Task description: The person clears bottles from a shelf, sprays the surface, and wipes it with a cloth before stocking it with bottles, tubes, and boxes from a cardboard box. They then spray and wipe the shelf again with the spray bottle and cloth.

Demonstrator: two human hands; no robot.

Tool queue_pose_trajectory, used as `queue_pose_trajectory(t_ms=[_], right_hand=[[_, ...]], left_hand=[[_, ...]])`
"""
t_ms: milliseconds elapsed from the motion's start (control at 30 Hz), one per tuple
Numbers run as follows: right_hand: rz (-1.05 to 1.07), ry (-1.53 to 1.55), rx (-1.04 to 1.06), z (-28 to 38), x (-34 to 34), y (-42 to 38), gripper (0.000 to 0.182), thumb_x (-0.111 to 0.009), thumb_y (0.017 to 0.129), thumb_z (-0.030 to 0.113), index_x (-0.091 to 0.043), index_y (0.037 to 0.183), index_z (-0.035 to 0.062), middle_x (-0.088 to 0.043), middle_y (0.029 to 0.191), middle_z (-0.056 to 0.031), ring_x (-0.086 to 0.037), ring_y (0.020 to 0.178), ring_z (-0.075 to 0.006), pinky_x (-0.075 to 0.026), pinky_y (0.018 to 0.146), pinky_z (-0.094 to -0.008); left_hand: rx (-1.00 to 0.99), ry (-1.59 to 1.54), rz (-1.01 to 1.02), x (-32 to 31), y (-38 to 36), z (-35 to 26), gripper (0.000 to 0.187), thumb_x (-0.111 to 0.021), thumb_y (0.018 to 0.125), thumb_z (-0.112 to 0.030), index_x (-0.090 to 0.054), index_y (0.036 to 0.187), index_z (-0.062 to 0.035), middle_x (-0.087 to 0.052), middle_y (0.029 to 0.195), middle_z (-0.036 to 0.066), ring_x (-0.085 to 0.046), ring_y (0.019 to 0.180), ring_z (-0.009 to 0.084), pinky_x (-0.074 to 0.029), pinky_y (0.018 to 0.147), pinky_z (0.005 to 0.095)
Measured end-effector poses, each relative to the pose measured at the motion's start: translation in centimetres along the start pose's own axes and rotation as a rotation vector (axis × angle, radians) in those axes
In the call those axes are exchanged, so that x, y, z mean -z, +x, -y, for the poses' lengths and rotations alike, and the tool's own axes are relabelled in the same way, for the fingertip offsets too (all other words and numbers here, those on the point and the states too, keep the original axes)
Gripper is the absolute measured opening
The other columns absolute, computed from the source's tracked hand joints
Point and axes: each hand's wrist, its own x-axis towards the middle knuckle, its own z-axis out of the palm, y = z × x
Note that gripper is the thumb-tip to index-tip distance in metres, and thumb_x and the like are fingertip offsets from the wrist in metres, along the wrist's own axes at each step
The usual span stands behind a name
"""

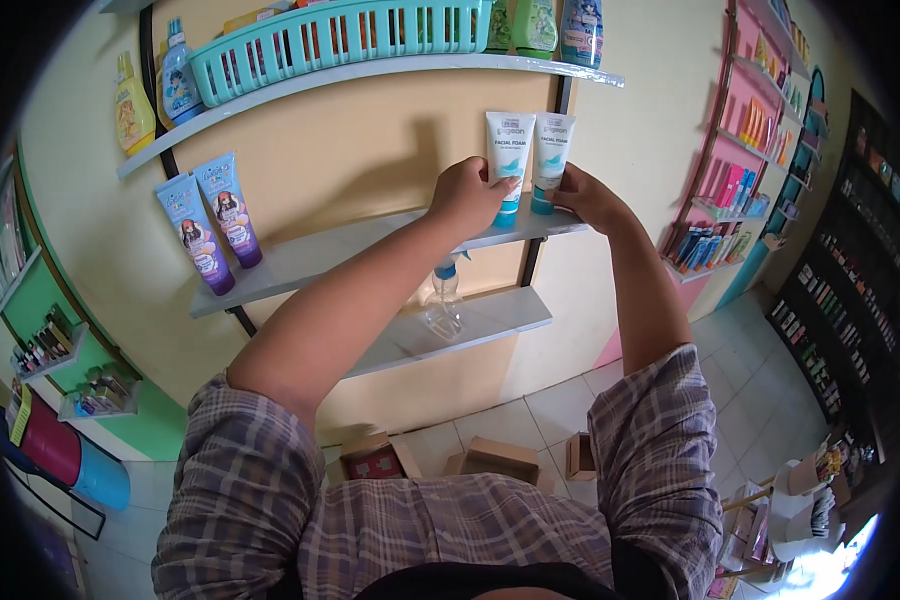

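Two white facial foam tubes with teal caps stand upright side by side at the right end of the middle shelf [305,255]. My left hand [467,195] grips the left facial foam tube [510,150], its thumb across the lower front. Around the lower part of the right facial foam tube [552,150], my right hand [588,197] is closed, fingers near the cap. At the shelf's left end stand two blue and purple tubes [213,220] with a cartoon print.
Above is a shelf [370,80] with a turquoise basket [340,55] and several bottles. A clear spray bottle [444,305] stands on the lower shelf [500,318]. Open cardboard boxes [505,458] lie on the floor. Stocked pink shelves [735,140] are at the right.
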Motion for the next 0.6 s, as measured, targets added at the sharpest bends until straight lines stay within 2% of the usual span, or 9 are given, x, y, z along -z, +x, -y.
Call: queue_pose_trajectory(t_ms=[67, 300, 367, 600], right_hand=[[0.033, -0.119, 0.020, -0.3, 0.1, 0.1, 0.051, -0.069, 0.091, 0.005, -0.048, 0.136, -0.0009, -0.063, 0.129, -0.0121, -0.058, 0.118, -0.0196, -0.045, 0.104, -0.0342], [0.046, -0.108, -0.023, 0.2, 0.6, -0.5, 0.052, -0.069, 0.090, 0.003, -0.048, 0.136, -0.0029, -0.062, 0.130, -0.0138, -0.058, 0.121, -0.0204, -0.044, 0.106, -0.0348], [0.071, -0.088, -0.010, 0.1, 0.9, -0.6, 0.051, -0.069, 0.090, 0.003, -0.048, 0.136, -0.0042, -0.062, 0.130, -0.0135, -0.058, 0.119, -0.0199, -0.044, 0.106, -0.0343], [0.052, -0.104, 0.013, -0.5, 0.9, -0.8, 0.050, -0.067, 0.090, 0.001, -0.048, 0.136, -0.0034, -0.061, 0.129, -0.0122, -0.058, 0.117, -0.0192, -0.045, 0.104, -0.0335]], left_hand=[[0.054, 0.087, 0.005, -0.4, 0.5, -0.2, 0.038, -0.073, 0.089, -0.033, -0.066, 0.104, 0.0014, -0.072, 0.105, 0.015, -0.070, 0.096, 0.0274, -0.053, 0.086, 0.0373], [0.092, 0.113, 0.053, -1.6, 1.1, 0.3, 0.043, -0.075, 0.087, -0.033, -0.059, 0.108, 0.0008, -0.070, 0.107, 0.016, -0.069, 0.099, 0.0282, -0.053, 0.086, 0.0381], [-0.068, 0.158, 0.113, -2.6, 1.0, 1.7, 0.045, -0.077, 0.084, -0.028, -0.056, 0.111, 0.0007, -0.069, 0.110, 0.016, -0.068, 0.102, 0.0286, -0.054, 0.088, 0.0384], [0.010, 0.146, 0.120, -3.7, 1.4, 1.2, 0.048, -0.079, 0.082, -0.024, -0.054, 0.114, 0.0006, -0.069, 0.113, 0.017, -0.068, 0.104, 0.0288, -0.053, 0.090, 0.0392]])
